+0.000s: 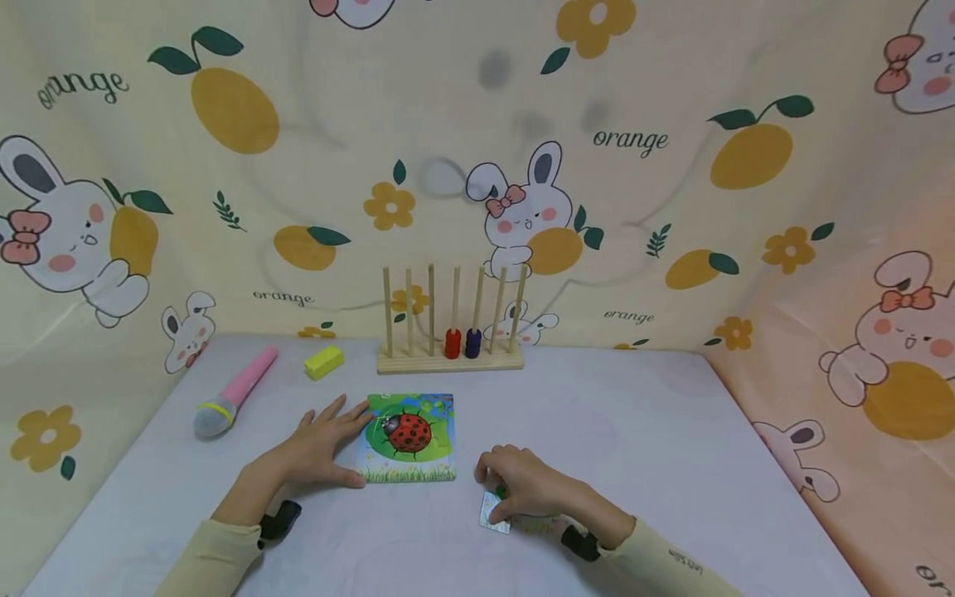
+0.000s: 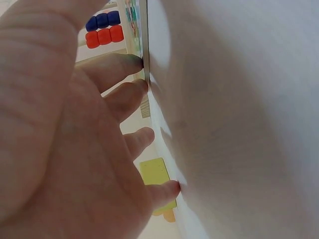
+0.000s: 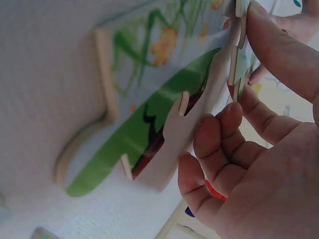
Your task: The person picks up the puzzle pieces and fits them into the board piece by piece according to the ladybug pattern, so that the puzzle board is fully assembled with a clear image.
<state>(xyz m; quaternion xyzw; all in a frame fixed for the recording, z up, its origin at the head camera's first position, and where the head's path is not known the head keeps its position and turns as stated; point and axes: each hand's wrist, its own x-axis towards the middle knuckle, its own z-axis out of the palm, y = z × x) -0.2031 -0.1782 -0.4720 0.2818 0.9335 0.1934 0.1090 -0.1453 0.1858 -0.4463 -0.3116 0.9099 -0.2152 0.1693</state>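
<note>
Ladybug board (image 1: pixel 409 435): lay flat on desk (image 1: pixel 634 431). Left hand (image 1: pixel 317 448): stood at board's left edge, fingers spread, some fingertips touching edge, nothing gripped. Right hand (image 1: pixel 522 481): was right of board, towards near side, fingers bent, small piece (image 1: pixel 487 512) pinched against thumb. Second piece (image 3: pixel 134 124): lay under right hand. Rack (image 1: pixel 410 364), red beads (image 1: pixel 453 344), blue beads (image 1: pixel 473 343): stood beyond board. Yellow block (image 1: pixel 324 363): sat beyond board, leftward. Pink microphone (image 1: pixel 242 388): lay left of board.
</note>
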